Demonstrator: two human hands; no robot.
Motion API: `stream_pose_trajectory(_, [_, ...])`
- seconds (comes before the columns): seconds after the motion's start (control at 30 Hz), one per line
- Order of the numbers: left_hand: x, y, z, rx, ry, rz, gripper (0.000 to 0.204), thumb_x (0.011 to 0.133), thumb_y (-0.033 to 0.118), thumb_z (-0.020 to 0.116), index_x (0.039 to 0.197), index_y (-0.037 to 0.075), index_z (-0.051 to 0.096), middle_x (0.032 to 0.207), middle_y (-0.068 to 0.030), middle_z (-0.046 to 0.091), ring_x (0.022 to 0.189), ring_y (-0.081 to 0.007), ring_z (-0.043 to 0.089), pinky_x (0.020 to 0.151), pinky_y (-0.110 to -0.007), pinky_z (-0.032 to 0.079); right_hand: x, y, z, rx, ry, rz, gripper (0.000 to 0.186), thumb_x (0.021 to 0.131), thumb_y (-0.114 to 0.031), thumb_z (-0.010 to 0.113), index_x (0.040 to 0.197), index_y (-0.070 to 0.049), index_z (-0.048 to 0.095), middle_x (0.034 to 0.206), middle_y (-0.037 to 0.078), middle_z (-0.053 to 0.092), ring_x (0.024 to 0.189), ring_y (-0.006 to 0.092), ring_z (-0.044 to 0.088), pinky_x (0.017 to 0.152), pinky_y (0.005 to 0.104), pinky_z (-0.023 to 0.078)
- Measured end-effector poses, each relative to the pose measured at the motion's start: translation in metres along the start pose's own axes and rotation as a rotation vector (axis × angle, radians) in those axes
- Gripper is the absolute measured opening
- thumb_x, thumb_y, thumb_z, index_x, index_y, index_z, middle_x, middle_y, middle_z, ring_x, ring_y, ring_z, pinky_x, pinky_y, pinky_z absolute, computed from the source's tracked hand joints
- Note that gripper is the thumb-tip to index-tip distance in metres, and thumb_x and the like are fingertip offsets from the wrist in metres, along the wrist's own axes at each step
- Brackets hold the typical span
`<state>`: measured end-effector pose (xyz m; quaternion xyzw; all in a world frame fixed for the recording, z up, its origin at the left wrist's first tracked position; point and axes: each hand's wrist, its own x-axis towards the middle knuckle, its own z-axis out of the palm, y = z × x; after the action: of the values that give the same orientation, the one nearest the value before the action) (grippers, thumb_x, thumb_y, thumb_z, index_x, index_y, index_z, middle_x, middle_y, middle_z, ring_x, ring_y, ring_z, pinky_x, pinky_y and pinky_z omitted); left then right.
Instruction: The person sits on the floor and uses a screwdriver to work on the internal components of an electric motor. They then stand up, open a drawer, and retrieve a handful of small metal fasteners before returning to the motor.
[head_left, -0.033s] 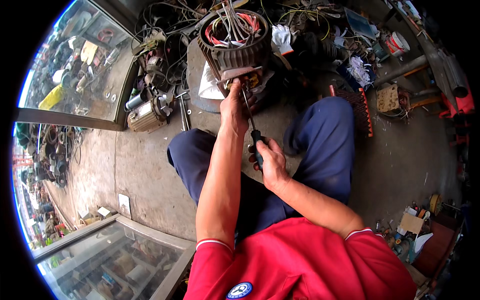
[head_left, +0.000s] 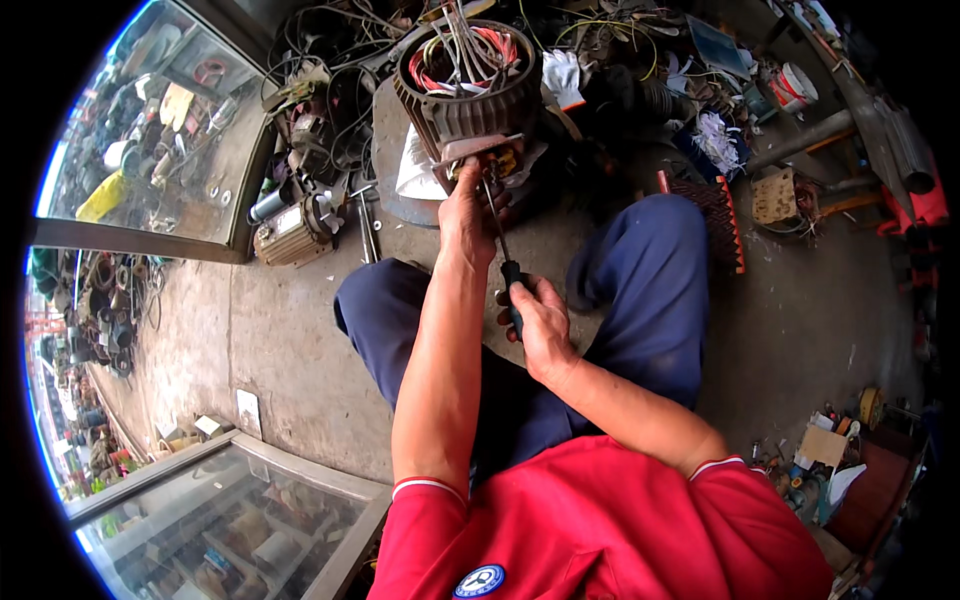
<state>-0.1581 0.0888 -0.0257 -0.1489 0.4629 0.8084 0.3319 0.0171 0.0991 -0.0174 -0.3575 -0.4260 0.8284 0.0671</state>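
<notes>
Concrete floor: right hand [head_left: 535, 318] grips screwdriver [head_left: 503, 255]; left hand [head_left: 468, 208] grasps motor [head_left: 468, 92] terminal box.

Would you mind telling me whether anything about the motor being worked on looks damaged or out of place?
Yes. The ribbed motor housing is open on top, with loose wires and red windings spilling out. The left hand rests at its terminal box, and the right hand holds a screwdriver there.
</notes>
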Motion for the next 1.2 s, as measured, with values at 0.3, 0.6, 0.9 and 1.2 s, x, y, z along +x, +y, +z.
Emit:
stream_pose_trajectory(0.3, [0.010,-0.008,-0.006,-0.078,-0.061,-0.009,0.054,0.084,0.054,0.063,0.113,0.009,0.056,0.091,-0.0067,0.063,0.079,-0.0194,0.060,0.070,-0.031,0.044,0.002,-0.001,0.002,0.053,0.012,0.060,0.023,0.090,-0.024,0.063,0.105,-0.011,0.051,0.086,0.000,0.055,0.070,0.0106,0.053,0.051,0.0235,0.039])
stream_pose_trajectory(0.6, [0.005,-0.003,-0.003,-0.047,-0.043,-0.013,0.052,0.084,0.051,0.066,0.116,0.011,0.056,0.091,-0.0075,0.063,0.078,-0.0208,0.060,0.069,-0.031,0.046,0.021,0.014,-0.006,-0.266,0.070,-0.181,0.027,0.093,-0.029,0.059,0.104,-0.004,0.060,0.082,0.003,0.061,0.065,0.0106,0.054,0.056,0.0269,0.045])
stream_pose_trajectory(0.9, [-0.014,0.001,-0.004,0.021,-0.024,-0.034,0.046,0.086,0.046,0.067,0.112,0.010,0.057,0.089,-0.0076,0.064,0.072,-0.0205,0.061,0.065,-0.033,0.049,0.028,-0.012,-0.017,0.670,-0.413,0.583,0.034,0.095,-0.046,0.049,0.088,-0.012,0.051,0.070,0.003,0.050,0.053,0.0117,0.044,0.039,0.0214,0.032])
stream_pose_trajectory(1.2, [-0.035,-0.010,-0.016,0.209,-0.101,-0.041,0.015,0.094,0.016,0.056,0.096,0.001,0.057,0.075,-0.0072,0.061,0.064,-0.0179,0.059,0.061,-0.029,0.049,0.009,-0.008,0.008,-0.019,0.054,0.061,0.031,0.092,-0.035,0.059,0.101,-0.006,0.051,0.081,0.006,0.058,0.063,0.0170,0.059,0.044,0.0274,0.042])
